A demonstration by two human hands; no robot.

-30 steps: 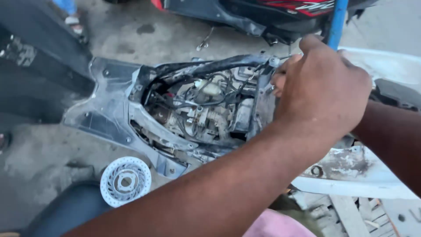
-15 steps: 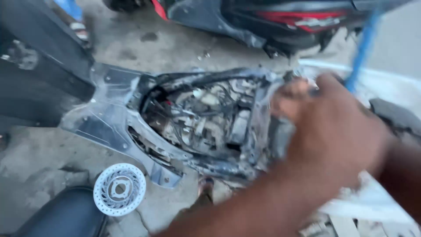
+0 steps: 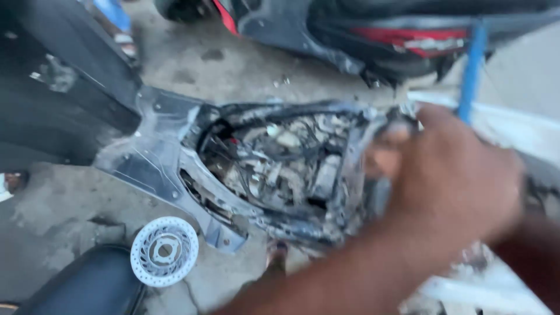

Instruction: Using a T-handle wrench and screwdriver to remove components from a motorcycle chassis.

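Hand: one hand (image 3: pixel 452 175), with its forearm reaching in from the lower edge, is set against the right-hand rim of the opened scooter body (image 3: pixel 280 169). It is too blurred to say which hand it is, or whether the fingers are curled round the rim or merely pressed to it; I cannot tell the grip.
Other hand: none can be made out for certain; a dark arm shape shows at the lower right corner only.
Opened scooter body: it lies on the concrete floor (image 3: pixel 52 204), top cover off, grey plastic frame around an exposed cavity. Its rear end meets the hand; its front end runs toward the upper left.
Cavity contents: dusty engine parts, hoses and black wiring (image 3: pixel 274 163) sit uncovered and still in place.
Near foreground, lower left: a round perforated brake disc (image 3: pixel 164 251) beside a dark tyre (image 3: pixel 87 286).
Right edge: a pale panel (image 3: pixel 513 131) under the arm.
Far side: a blue rod (image 3: pixel 469 70) and a parked black and red scooter (image 3: pixel 379 35).
Progress (judgement): stripping looks done; work on the inner parts looks unfinished, the body still open.
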